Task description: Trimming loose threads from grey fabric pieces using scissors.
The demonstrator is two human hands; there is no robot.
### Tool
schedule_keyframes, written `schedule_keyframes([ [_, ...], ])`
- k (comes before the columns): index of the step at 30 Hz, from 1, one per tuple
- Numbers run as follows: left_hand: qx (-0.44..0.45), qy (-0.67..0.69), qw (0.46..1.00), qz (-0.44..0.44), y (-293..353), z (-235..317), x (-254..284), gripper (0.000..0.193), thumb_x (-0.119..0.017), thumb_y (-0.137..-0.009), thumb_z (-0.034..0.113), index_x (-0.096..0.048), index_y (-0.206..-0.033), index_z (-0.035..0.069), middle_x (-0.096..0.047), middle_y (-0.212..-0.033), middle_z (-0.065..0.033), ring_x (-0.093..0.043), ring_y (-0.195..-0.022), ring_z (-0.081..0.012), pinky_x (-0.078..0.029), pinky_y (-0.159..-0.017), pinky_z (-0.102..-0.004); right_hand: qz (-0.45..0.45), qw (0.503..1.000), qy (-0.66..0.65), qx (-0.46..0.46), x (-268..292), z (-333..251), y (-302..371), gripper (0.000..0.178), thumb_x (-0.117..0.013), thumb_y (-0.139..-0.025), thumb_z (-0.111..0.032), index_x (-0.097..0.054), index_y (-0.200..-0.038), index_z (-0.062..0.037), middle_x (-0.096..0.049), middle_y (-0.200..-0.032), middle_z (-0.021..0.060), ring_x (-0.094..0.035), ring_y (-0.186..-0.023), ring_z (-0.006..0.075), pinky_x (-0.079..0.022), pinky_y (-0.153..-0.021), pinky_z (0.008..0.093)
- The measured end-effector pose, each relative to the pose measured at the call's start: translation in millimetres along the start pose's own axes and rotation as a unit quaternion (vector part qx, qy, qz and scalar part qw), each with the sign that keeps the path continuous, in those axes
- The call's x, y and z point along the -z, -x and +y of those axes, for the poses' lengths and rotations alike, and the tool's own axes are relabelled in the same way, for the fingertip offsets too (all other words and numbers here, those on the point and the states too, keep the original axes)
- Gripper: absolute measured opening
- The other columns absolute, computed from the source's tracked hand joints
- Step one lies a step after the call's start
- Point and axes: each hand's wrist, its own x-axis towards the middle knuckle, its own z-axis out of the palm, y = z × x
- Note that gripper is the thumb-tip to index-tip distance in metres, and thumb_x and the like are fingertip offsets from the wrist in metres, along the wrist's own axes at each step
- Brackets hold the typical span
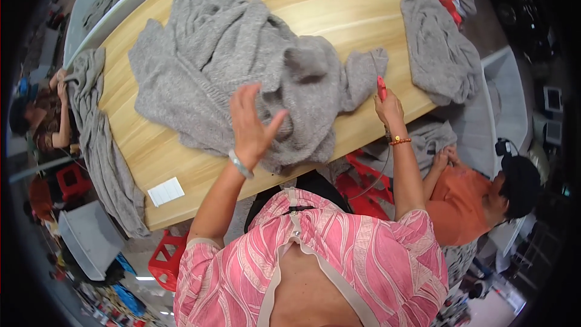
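A grey knitted garment (pixel 206 66) lies in a loose heap across the wooden table. Over its near side I hold my left hand (pixel 251 127), fingers and thumb spread and nothing in them. At the garment's right end, by a narrow sleeve-like part (pixel 363 79), my right hand (pixel 389 109) is closed around a small red-handled tool (pixel 381 88). The tool's tip is thin and lies against the knit; its exact kind is too small to tell. A thin cord (pixel 385 166) hangs down from near my right wrist.
Another grey knit (pixel 436 48) drapes over the table's right edge, and one (pixel 100 127) over its left edge, where a co-worker (pixel 51 115) handles it. A white paper (pixel 166 192) lies near left. A person in orange (pixel 460 206) sits close at right. Red stools (pixel 166 260) and pale bins (pixel 91 239) stand around.
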Motion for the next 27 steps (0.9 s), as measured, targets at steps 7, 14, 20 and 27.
schedule_keyframes([
  [7, 0.205, 0.268, 0.937, -0.089, -30.4, -82.4, -84.3, 0.035, -0.071, -0.078, 0.015, -0.059, -0.106, -0.002, -0.064, -0.092, -0.0066, -0.058, -0.076, -0.0141, -0.047, -0.073, -0.0269, -0.087, 0.973, -0.047, 0.21, 31.6, -66.4, 66.1, 0.031, -0.059, -0.085, -0.029, -0.057, -0.108, -0.0098, -0.064, -0.085, 0.0224, -0.06, -0.081, 0.0426, -0.047, -0.072, 0.0494],
  [14, 0.421, 0.528, 0.719, -0.165, 10.7, -52.1, -73.8, 0.022, -0.063, -0.086, 0.011, -0.063, -0.102, -0.003, -0.067, -0.089, -0.0046, -0.06, -0.077, -0.0103, -0.048, -0.068, -0.0255, -0.208, 0.921, -0.033, 0.327, 59.1, -89.5, 108.6, 0.027, -0.061, -0.081, -0.027, -0.056, -0.1, -0.0083, -0.063, -0.075, 0.0216, -0.061, -0.075, 0.0419, -0.047, -0.069, 0.0498],
  [20, 0.424, 0.449, 0.716, -0.327, 53.8, -53.6, -29.3, 0.029, -0.062, -0.087, 0.009, -0.058, -0.113, -0.002, -0.066, -0.098, -0.0044, -0.061, -0.084, -0.0106, -0.05, -0.073, -0.0254, -0.164, 0.951, -0.021, 0.26, 63.5, -67.8, 103.5, 0.025, -0.06, -0.084, -0.027, -0.053, -0.098, -0.0068, -0.061, -0.074, 0.0218, -0.06, -0.075, 0.0425, -0.047, -0.068, 0.0496],
  [27, 0.197, 0.061, 0.948, -0.244, -18.7, -22.0, -30.3, 0.046, -0.068, -0.081, 0.018, -0.053, -0.119, -0.002, -0.064, -0.1, -0.0169, -0.061, -0.086, -0.026, -0.048, -0.078, -0.0344, -0.143, 0.956, -0.044, 0.253, 58.9, -54.1, 98.0, 0.022, -0.057, -0.087, -0.023, -0.051, -0.098, -0.0057, -0.06, -0.075, 0.0214, -0.06, -0.076, 0.0418, -0.046, -0.068, 0.0488],
])
